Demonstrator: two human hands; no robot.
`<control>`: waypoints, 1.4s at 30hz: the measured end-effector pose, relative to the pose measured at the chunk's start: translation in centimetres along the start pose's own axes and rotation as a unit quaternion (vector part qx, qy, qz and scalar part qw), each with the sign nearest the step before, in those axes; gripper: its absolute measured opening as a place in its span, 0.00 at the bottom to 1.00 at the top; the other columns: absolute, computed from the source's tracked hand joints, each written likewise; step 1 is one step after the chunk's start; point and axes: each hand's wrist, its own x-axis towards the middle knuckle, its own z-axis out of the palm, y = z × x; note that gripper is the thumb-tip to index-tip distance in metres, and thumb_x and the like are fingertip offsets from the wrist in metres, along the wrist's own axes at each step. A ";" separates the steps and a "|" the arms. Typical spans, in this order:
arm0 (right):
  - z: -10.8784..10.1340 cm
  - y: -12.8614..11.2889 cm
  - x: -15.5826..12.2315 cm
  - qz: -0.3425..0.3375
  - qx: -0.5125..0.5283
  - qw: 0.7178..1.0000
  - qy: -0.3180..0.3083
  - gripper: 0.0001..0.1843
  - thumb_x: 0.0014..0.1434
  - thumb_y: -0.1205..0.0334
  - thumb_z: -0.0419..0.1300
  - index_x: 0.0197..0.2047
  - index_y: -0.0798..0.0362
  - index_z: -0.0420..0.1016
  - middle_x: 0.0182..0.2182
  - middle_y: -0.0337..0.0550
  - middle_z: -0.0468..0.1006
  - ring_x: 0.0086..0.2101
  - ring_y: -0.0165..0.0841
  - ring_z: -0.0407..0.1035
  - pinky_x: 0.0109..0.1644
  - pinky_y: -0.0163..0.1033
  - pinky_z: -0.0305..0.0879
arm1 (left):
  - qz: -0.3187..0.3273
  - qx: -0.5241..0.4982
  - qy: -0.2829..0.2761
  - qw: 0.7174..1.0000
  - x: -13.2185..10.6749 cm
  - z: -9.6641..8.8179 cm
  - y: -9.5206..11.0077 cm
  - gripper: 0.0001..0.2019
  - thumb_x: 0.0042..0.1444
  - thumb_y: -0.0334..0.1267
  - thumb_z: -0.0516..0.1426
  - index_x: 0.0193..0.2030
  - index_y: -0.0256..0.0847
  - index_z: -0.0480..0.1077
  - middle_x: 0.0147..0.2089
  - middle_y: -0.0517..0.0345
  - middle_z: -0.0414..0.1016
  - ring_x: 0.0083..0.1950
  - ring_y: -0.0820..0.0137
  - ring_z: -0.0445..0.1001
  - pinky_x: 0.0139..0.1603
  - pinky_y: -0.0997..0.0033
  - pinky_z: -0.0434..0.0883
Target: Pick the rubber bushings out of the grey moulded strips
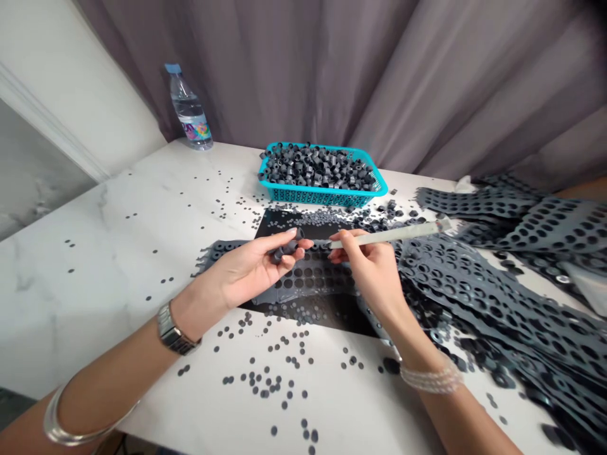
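My left hand (265, 262) is closed around a few small dark rubber caps (283, 251), held between thumb and fingers. In my right hand (367, 259) is a long white stick-like tool (403, 232), gripped like a pen. Its working end is at the fingertips, beside a row of caps, and cannot be made out clearly. Under both hands lies a grey perforated rubber sheet (313, 276) with rows of round holes and caps. The sheet rests on a black mat (332, 316).
A turquoise basket (322, 197) full of dark caps stands behind the mat. To the right are piled perforated rubber sheets (484, 291). Small dark discs (265, 382) are scattered across the white table (109, 253). A water bottle (190, 110) stands at back left, before a curtain.
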 end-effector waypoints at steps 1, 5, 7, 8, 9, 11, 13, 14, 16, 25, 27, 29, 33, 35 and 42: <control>0.0 -0.1 0.0 -0.001 0.001 1.000 0.001 0.18 0.62 0.50 0.55 0.33 0.55 0.77 0.25 0.41 0.75 0.27 0.33 0.73 0.35 0.38 0.70 | 0.001 0.001 0.001 1.000 0.0 0.0 0.0 0.03 0.57 0.24 0.58 0.34 0.29 0.73 0.37 0.46 0.77 0.32 0.76 0.75 0.26 0.84 0.70; 0.2 -0.3 0.0 0.004 0.003 1.000 -0.005 0.18 0.61 0.50 0.56 0.33 0.55 0.77 0.24 0.41 0.75 0.27 0.33 0.73 0.35 0.38 0.70 | 0.003 0.005 0.014 1.000 -0.1 0.1 0.0 0.04 0.54 0.22 0.57 0.33 0.30 0.72 0.41 0.43 0.78 0.36 0.73 0.77 0.28 0.83 0.71; 0.4 -0.3 0.0 0.006 0.003 1.000 -0.012 0.18 0.61 0.49 0.55 0.33 0.55 0.76 0.25 0.41 0.76 0.27 0.33 0.73 0.34 0.38 0.69 | 0.001 0.015 0.021 1.000 -0.1 -0.1 0.1 0.07 0.50 0.20 0.56 0.35 0.30 0.73 0.42 0.42 0.78 0.36 0.70 0.77 0.28 0.81 0.71; 0.6 -0.3 0.0 0.005 0.002 1.000 -0.018 0.18 0.62 0.49 0.55 0.33 0.55 0.76 0.24 0.41 0.76 0.27 0.33 0.73 0.34 0.38 0.69 | 0.002 0.021 0.023 1.000 0.0 -0.2 0.2 0.09 0.48 0.21 0.55 0.36 0.30 0.73 0.41 0.42 0.77 0.36 0.70 0.77 0.28 0.79 0.71; 0.8 -0.2 0.0 0.003 -0.004 1.000 -0.025 0.18 0.62 0.49 0.55 0.33 0.55 0.76 0.24 0.41 0.76 0.27 0.33 0.73 0.34 0.38 0.69 | 0.006 0.026 0.024 0.999 0.1 -0.4 0.2 0.11 0.47 0.22 0.55 0.38 0.30 0.74 0.40 0.43 0.77 0.36 0.69 0.76 0.27 0.78 0.71; 1.1 0.1 -0.1 -0.002 -0.028 0.999 -0.039 0.18 0.62 0.50 0.54 0.33 0.54 0.76 0.24 0.41 0.76 0.27 0.33 0.73 0.34 0.37 0.68 | 0.019 0.041 0.027 0.999 0.3 -0.8 0.3 0.11 0.48 0.26 0.57 0.40 0.31 0.74 0.35 0.49 0.74 0.34 0.71 0.73 0.25 0.77 0.68; 1.5 0.3 -0.1 -0.008 -0.063 0.997 -0.049 0.18 0.63 0.50 0.53 0.33 0.54 0.76 0.24 0.41 0.77 0.26 0.33 0.73 0.33 0.37 0.67 | 0.032 0.091 0.028 0.995 0.6 -1.3 0.3 0.09 0.50 0.31 0.60 0.40 0.33 0.75 0.29 0.57 0.68 0.30 0.76 0.68 0.22 0.80 0.61; 1.6 0.4 -0.1 -0.011 -0.079 0.995 -0.053 0.17 0.63 0.51 0.53 0.34 0.54 0.77 0.24 0.41 0.77 0.26 0.33 0.73 0.33 0.37 0.67 | 0.047 0.143 0.030 0.988 0.8 -1.5 0.3 0.09 0.52 0.34 0.61 0.40 0.35 0.76 0.27 0.60 0.65 0.27 0.78 0.65 0.20 0.81 0.57; 1.8 0.5 -0.2 -0.024 -0.099 0.993 -0.055 0.17 0.63 0.52 0.52 0.34 0.53 0.77 0.24 0.41 0.78 0.25 0.33 0.73 0.33 0.36 0.66 | 0.115 0.318 0.047 0.940 1.1 -1.8 0.1 0.09 0.55 0.39 0.60 0.40 0.38 0.78 0.24 0.62 0.63 0.24 0.78 0.59 0.19 0.79 0.52; 2.6 -0.3 -0.4 -0.076 -0.190 0.976 -0.073 0.15 0.64 0.57 0.52 0.31 0.53 0.74 0.22 0.40 0.77 0.22 0.30 0.69 0.29 0.34 0.56 | 0.303 0.812 0.072 0.493 1.8 -1.7 -1.3 0.14 0.57 0.37 0.57 0.49 0.43 0.77 0.39 0.53 0.78 0.35 0.66 0.72 0.34 0.67 0.62; 2.7 -0.3 -0.3 -0.083 -0.197 0.974 -0.073 0.15 0.65 0.58 0.52 0.30 0.53 0.74 0.22 0.39 0.77 0.22 0.30 0.68 0.29 0.34 0.55 | 0.305 0.823 0.076 0.473 2.0 -1.8 -1.5 0.14 0.58 0.38 0.55 0.49 0.43 0.77 0.39 0.53 0.78 0.37 0.64 0.74 0.34 0.67 0.62; 2.8 -0.3 -0.3 -0.090 -0.202 0.972 -0.075 0.15 0.65 0.59 0.51 0.30 0.53 0.74 0.22 0.39 0.77 0.22 0.29 0.68 0.29 0.34 0.55 | 0.305 0.828 0.076 0.465 2.3 -1.9 -1.7 0.13 0.59 0.37 0.55 0.47 0.42 0.77 0.39 0.53 0.78 0.37 0.63 0.74 0.33 0.67 0.62; 3.2 -0.3 -0.5 -0.131 -0.247 0.957 -0.076 0.14 0.65 0.63 0.50 0.31 0.54 0.73 0.23 0.40 0.76 0.21 0.29 0.66 0.29 0.35 0.52 | 0.315 0.814 0.071 0.482 2.3 -1.7 -1.9 0.10 0.59 0.34 0.53 0.36 0.38 0.77 0.33 0.54 0.75 0.33 0.67 0.71 0.32 0.67 0.61; 3.4 -0.2 -0.5 -0.145 -0.268 0.950 -0.070 0.13 0.65 0.64 0.50 0.31 0.54 0.73 0.23 0.40 0.75 0.22 0.29 0.66 0.30 0.35 0.52 | 0.325 0.759 0.085 0.558 1.7 -1.5 -1.5 0.08 0.57 0.33 0.55 0.33 0.38 0.76 0.28 0.58 0.72 0.29 0.71 0.67 0.32 0.69 0.61; 2.8 -0.2 -0.3 -0.068 -0.183 0.978 -0.067 0.15 0.65 0.58 0.51 0.31 0.53 0.75 0.20 0.38 0.74 0.22 0.30 0.67 0.30 0.34 0.55 | 0.178 0.221 0.079 0.956 0.2 -1.9 1.9 0.05 0.50 0.33 0.65 0.33 0.37 0.72 0.32 0.59 0.68 0.27 0.80 0.63 0.18 0.81 0.55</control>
